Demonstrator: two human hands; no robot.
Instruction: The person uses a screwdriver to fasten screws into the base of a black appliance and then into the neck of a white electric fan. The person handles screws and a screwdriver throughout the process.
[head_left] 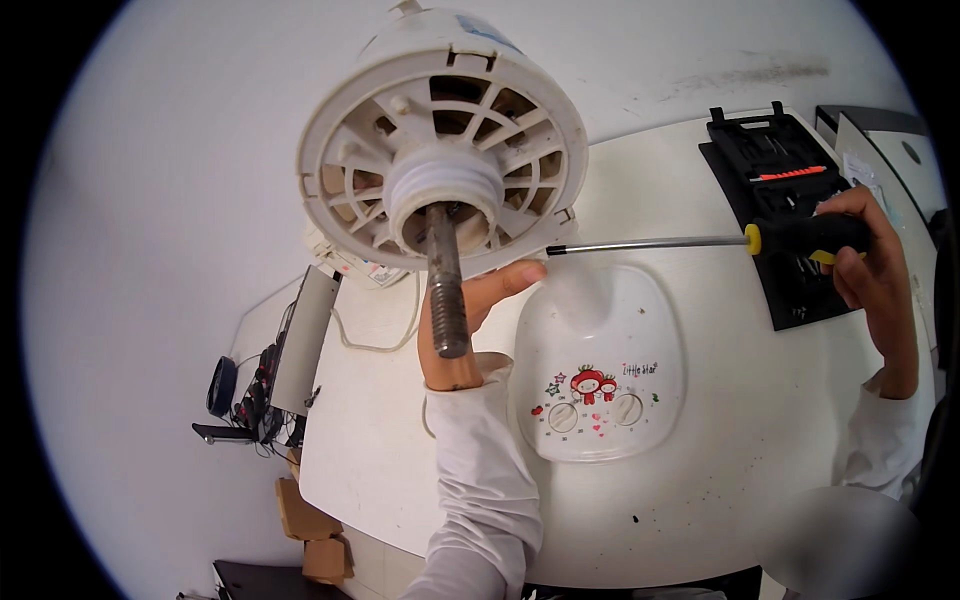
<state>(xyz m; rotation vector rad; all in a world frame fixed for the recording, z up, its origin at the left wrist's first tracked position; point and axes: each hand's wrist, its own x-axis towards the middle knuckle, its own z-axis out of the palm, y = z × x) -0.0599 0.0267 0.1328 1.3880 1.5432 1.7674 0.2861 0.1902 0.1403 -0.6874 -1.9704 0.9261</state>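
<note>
A white round fan motor housing [445,165] with a slotted front faces me at the upper middle, tilted up off the table. From its centre a threaded metal shaft [447,290] sticks out toward me. My left hand [470,310] grips the housing from below, its thumb along the lower rim; the other fingers are hidden behind it. In my right hand [880,265] is a screwdriver [660,243] with a black and yellow handle, held level, its tip close to the housing's lower right edge. Below lies a white fan base [600,340] with two round knobs and cartoon prints.
An open black tool case [775,145] with an orange-red strip lies at the table's far right. A pale cord [380,347] curls left of my forearm. Dark crumbs dot the white table [740,400]. Cardboard boxes [305,515] and tangled cables [262,390] are beyond its left edge.
</note>
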